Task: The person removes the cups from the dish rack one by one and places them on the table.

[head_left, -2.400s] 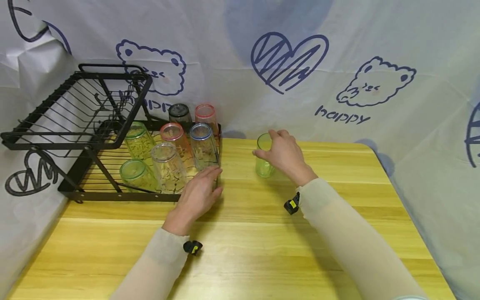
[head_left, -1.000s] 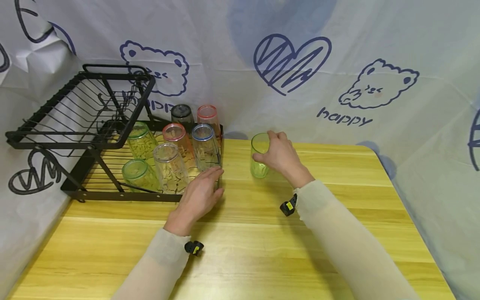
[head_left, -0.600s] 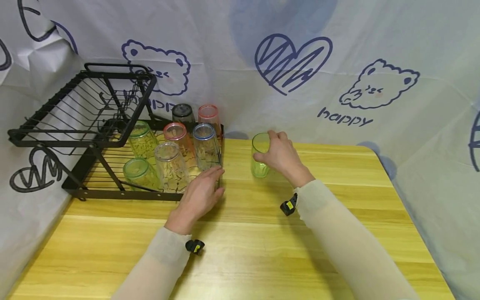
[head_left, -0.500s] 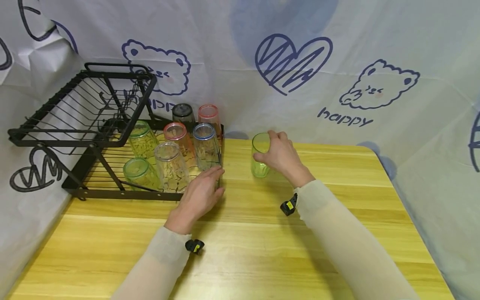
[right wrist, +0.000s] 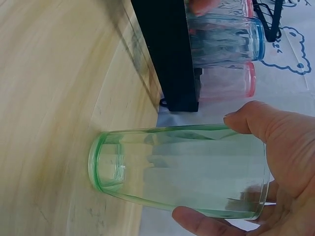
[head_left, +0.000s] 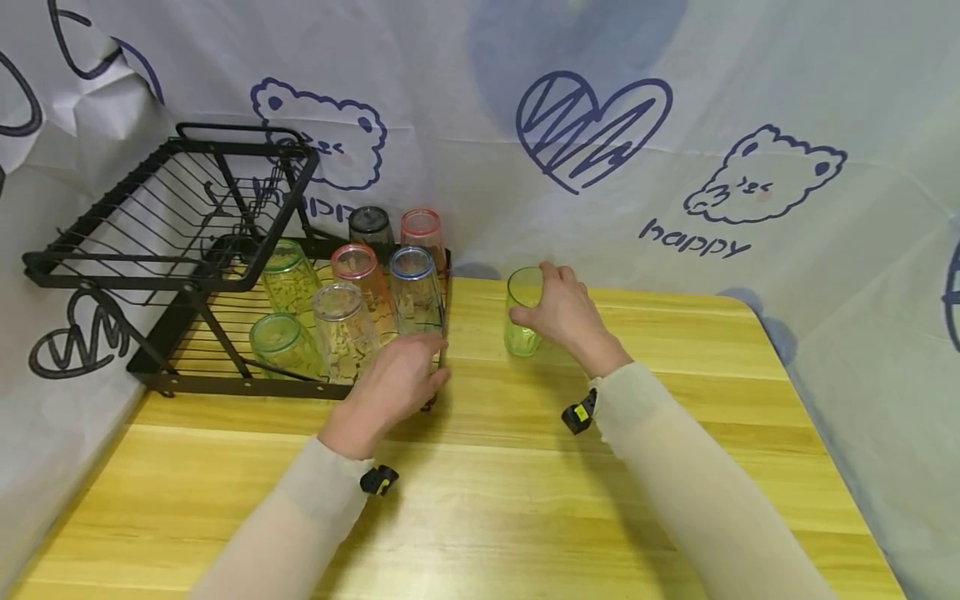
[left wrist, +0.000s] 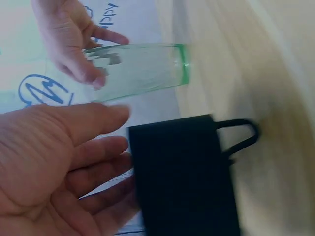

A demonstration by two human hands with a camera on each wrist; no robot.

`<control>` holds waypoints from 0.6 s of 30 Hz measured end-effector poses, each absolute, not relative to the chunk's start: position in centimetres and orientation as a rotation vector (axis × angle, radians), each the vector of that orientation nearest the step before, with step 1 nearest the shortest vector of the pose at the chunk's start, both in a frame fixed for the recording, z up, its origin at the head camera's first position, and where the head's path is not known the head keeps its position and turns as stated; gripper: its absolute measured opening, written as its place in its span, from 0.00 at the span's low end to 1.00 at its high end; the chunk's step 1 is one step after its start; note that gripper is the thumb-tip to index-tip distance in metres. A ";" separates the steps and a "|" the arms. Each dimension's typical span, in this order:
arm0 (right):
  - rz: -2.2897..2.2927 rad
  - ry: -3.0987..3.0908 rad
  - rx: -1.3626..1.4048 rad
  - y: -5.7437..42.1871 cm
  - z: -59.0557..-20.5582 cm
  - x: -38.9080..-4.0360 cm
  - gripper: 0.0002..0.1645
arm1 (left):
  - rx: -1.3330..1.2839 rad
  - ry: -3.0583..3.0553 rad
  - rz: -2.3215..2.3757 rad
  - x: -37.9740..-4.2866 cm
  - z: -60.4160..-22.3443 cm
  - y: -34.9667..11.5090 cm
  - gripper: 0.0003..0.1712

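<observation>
My right hand [head_left: 570,310] grips a clear green drinking glass [right wrist: 182,167] near its rim, thumb on one side and fingers on the other. The glass is upright, its thick base at the wooden tabletop [head_left: 600,517]. At the front right corner of the black dish rack [head_left: 217,383], my left hand [head_left: 393,379] rests with relaxed fingers reaching over the rim. In the left wrist view its fingertips lie at the edge of the rack's black end wall [left wrist: 182,172]. Nearest to it in the rack are a clear glass [head_left: 343,329] and a blue-ringed glass [head_left: 415,292], both upside down.
Other upturned glasses fill the rack's lower tier: two green, two with red rings, and one dark glass [head_left: 370,225] at the back. A wire upper shelf [head_left: 180,200] overhangs the left. A white curtain [head_left: 480,167] with drawings hangs behind the table.
Since the first frame my right hand has brought the green glass slightly left toward the rack. My left hand has shifted a little left, uncovering the rack's corner foot.
</observation>
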State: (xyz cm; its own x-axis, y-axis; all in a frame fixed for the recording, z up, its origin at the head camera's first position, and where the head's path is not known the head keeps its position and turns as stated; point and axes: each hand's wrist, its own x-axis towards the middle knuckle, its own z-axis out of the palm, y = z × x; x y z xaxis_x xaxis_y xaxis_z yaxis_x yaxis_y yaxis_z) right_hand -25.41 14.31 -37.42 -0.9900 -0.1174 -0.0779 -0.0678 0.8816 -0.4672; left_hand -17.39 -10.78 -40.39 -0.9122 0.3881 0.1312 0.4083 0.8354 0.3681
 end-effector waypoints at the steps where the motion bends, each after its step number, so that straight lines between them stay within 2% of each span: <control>1: -0.724 2.942 -0.149 14.3 -37.4 -25.4 0.61 | -0.634 -2.944 -0.613 -17.6 -39.8 -10.8 0.23; 4: -0.724 2.939 -0.155 14.4 -37.4 -25.5 0.61 | -0.624 -2.852 -0.556 -18.6 -37.9 -10.9 0.18; 11: -0.723 2.943 -0.161 14.6 -37.3 -25.5 0.62 | -0.651 -2.618 -0.320 -22.0 -34.0 -10.9 0.15; 18: -0.737 2.934 -0.157 14.5 -37.5 -25.3 0.63 | -0.608 -2.854 -0.118 -24.5 -32.0 -10.6 0.14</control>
State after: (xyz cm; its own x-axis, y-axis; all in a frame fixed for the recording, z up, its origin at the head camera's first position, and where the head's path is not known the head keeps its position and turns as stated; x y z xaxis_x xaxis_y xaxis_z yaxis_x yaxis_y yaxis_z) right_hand -25.32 14.46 -37.47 -0.9884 -0.1271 -0.0835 -0.0726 0.8768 -0.4754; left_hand -24.53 -10.64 -31.97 -0.8899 0.3931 0.2313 0.4109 0.9111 0.0324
